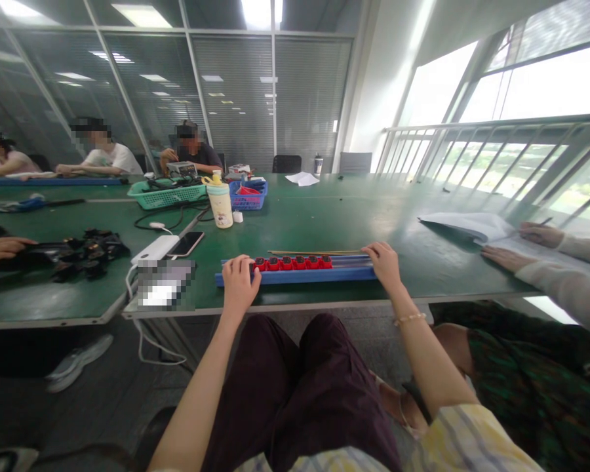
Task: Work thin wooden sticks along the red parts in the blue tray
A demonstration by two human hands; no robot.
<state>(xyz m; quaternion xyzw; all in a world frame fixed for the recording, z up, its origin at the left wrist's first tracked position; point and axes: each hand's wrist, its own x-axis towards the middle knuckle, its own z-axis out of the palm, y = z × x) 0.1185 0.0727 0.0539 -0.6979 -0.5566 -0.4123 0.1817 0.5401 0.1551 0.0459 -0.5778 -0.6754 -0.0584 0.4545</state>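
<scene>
A blue plastic rail (295, 276) lies along the near edge of the green worktop (324, 219), carrying a row of six red parts (293, 263), with a thin rod (314, 252) just behind it. The left hand (239, 285) and right hand (384, 263) are well apart, one clasping each end of the rail. No writing on the parts is readable. Further along stand a cream bottle (220, 206), its label too blurred to read, a green basket (166, 195) and a blue basket (247, 195). A phone (187, 244) touches a white power bank (155, 250) near the left hand. Toward the right edge, a co-worker's hand (535, 235) rests on papers (465, 226).
</scene>
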